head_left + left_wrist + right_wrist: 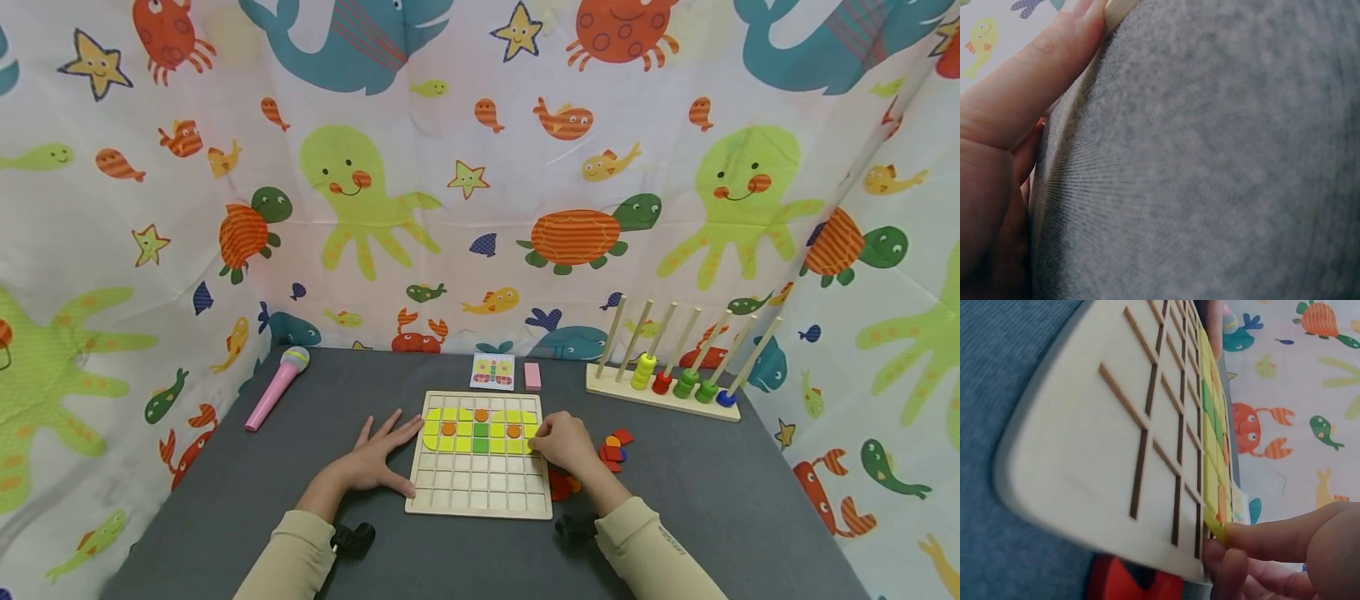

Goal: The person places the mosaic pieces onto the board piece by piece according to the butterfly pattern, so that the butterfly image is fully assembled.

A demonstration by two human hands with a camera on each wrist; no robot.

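A wooden grid board [480, 505] lies flat on the dark table, its upper rows filled with yellow, orange and green tiles. Its lower rows are bare. At the board's left side, my left hand [372, 461] spreads its fingers, the thumb against the edge and the fingertips at the upper side edge. My right hand [567, 442] reaches over the right edge from outside. Between its thumb and finger it pinches a yellow tile [1215, 527] at the end of the yellow rows, partly hidden by the fingertips. Loose red tiles [1138, 579] lie beside the board, under the right hand.
Beyond the board stand a small pattern card [492, 372] and a pink block [532, 377]. A peg stacker [663, 393] with coloured rings is at the back right. A pink toy microphone [273, 392] lies at the left. More loose tiles [613, 451] lie right of the right hand.
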